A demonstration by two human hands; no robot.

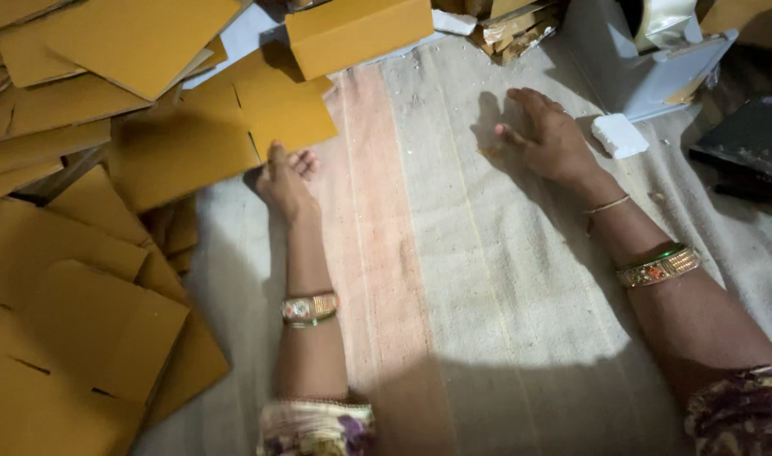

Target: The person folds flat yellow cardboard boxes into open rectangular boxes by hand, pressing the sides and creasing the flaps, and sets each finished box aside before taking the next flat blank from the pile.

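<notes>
My left hand [284, 180] grips the near edge of a flat brown cardboard sheet [217, 135] that lies partly lifted over the striped cloth mat [453, 279]. The thumb is on top and the fingers curl under the edge. My right hand [548, 139] rests palm down on the mat, fingers spread, holding nothing, close to a small white foam block [619, 135]. Both wrists wear bangles.
Several flat cardboard sheets [73, 312] pile up along the left side. A folded brown box [356, 32] sits at the top centre. A grey-white box [647, 67] stands at the top right, and a dark object [749, 143] lies by the right edge.
</notes>
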